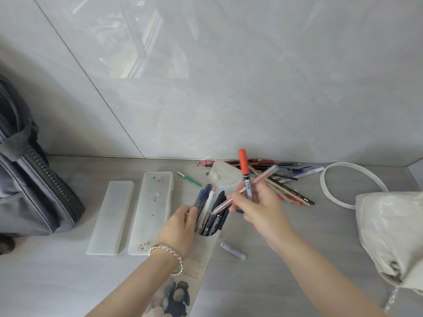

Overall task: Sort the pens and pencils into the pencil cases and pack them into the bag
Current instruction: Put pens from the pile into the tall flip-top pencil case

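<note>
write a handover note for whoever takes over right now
Left hand holds the pouch open; several pens stand in it.
Right hand grips an orange marker and a pink pen above it.
To do: the pile by the wall and the green pen are unsorted; the plain case and sticker case look empty; all cases are outside the backpack.

Grey backpack with a black zip; pale grey wood-grain desk; glossy marbled grey wall. The plain case is frosted white, the sticker case frosted with small coloured stickers. The clear pouch bears a dark plush-toy print. Orange-capped marker, pink pen, green pen, cream bag, lilac block, silver bracelet
</note>
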`<action>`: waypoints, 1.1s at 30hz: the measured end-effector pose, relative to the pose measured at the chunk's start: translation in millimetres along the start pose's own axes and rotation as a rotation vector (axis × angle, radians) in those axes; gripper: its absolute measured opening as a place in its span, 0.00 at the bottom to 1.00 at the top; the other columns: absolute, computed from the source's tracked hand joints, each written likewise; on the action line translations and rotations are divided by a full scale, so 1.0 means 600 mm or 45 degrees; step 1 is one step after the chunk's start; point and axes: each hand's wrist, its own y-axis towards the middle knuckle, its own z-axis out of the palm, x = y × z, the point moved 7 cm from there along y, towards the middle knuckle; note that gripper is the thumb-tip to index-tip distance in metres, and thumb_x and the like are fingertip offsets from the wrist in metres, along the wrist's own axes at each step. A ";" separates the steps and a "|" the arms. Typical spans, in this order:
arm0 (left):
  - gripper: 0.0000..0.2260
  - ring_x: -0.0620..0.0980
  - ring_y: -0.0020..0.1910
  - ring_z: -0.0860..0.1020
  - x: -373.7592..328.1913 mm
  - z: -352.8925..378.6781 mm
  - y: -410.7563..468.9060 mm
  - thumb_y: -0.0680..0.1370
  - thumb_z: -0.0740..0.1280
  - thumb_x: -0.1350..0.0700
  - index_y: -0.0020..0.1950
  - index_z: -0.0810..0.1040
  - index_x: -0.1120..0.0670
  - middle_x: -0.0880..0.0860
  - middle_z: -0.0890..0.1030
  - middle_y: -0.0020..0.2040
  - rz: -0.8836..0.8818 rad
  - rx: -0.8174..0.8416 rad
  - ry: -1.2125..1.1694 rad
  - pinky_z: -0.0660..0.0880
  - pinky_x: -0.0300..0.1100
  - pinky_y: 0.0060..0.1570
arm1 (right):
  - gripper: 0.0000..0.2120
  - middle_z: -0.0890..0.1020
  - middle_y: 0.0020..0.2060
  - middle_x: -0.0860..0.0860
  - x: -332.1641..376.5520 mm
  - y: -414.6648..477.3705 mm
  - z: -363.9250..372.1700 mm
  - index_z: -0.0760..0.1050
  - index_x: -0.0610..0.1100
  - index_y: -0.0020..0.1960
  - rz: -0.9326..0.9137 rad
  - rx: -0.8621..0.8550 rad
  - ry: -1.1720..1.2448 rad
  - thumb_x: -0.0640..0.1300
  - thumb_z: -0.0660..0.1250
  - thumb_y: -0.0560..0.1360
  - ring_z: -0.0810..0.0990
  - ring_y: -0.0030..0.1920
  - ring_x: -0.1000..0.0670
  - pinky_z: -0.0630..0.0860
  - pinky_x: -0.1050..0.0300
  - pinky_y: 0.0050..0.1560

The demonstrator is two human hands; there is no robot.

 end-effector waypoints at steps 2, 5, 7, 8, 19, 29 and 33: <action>0.16 0.45 0.29 0.68 -0.013 0.005 -0.010 0.81 0.55 0.52 0.33 0.66 0.50 0.48 0.69 0.28 0.055 0.007 -0.017 0.63 0.39 0.31 | 0.07 0.79 0.32 0.49 -0.016 -0.009 0.032 0.72 0.46 0.41 -0.023 0.063 -0.173 0.35 0.67 0.73 0.78 0.28 0.60 0.73 0.69 0.30; 0.14 0.47 0.34 0.72 -0.016 0.010 -0.019 0.81 0.56 0.52 0.36 0.70 0.51 0.49 0.74 0.31 0.074 0.027 -0.072 0.67 0.41 0.36 | 0.06 0.81 0.33 0.52 -0.042 -0.024 0.063 0.76 0.49 0.38 -0.022 0.130 -0.478 0.41 0.72 0.70 0.78 0.31 0.57 0.76 0.62 0.39; 0.13 0.50 0.35 0.72 -0.013 0.011 -0.022 0.80 0.56 0.52 0.37 0.71 0.52 0.50 0.75 0.32 0.052 0.035 -0.120 0.67 0.41 0.37 | 0.05 0.81 0.31 0.54 -0.045 -0.033 0.069 0.78 0.45 0.39 -0.024 0.160 -0.622 0.45 0.73 0.69 0.75 0.31 0.60 0.71 0.70 0.34; 0.13 0.50 0.34 0.71 -0.013 0.010 -0.022 0.80 0.56 0.53 0.36 0.70 0.52 0.49 0.74 0.31 0.050 0.028 -0.130 0.67 0.40 0.36 | 0.06 0.79 0.29 0.56 -0.042 -0.035 0.066 0.78 0.46 0.40 -0.020 0.166 -0.656 0.47 0.73 0.68 0.74 0.30 0.61 0.69 0.71 0.32; 0.15 0.45 0.31 0.69 -0.016 0.010 -0.027 0.81 0.55 0.52 0.33 0.66 0.49 0.48 0.70 0.29 0.080 0.048 -0.062 0.65 0.38 0.33 | 0.15 0.79 0.34 0.55 0.016 -0.018 -0.015 0.73 0.51 0.52 -0.228 -0.163 0.168 0.34 0.53 0.80 0.75 0.31 0.58 0.73 0.66 0.36; 0.14 0.42 0.31 0.70 -0.029 0.008 -0.037 0.81 0.55 0.51 0.35 0.68 0.47 0.45 0.71 0.29 0.126 0.085 -0.008 0.64 0.31 0.30 | 0.37 0.73 0.46 0.42 -0.006 -0.013 -0.009 0.60 0.61 0.64 -0.285 -0.223 0.303 0.24 0.63 0.71 0.83 0.42 0.53 0.81 0.46 0.47; 0.13 0.43 0.32 0.71 -0.027 0.009 -0.039 0.81 0.55 0.51 0.37 0.69 0.47 0.46 0.73 0.31 0.118 0.098 0.001 0.66 0.34 0.33 | 0.30 0.75 0.43 0.45 -0.023 -0.013 -0.020 0.68 0.60 0.58 -0.229 -0.188 0.080 0.30 0.71 0.69 0.82 0.45 0.50 0.79 0.58 0.52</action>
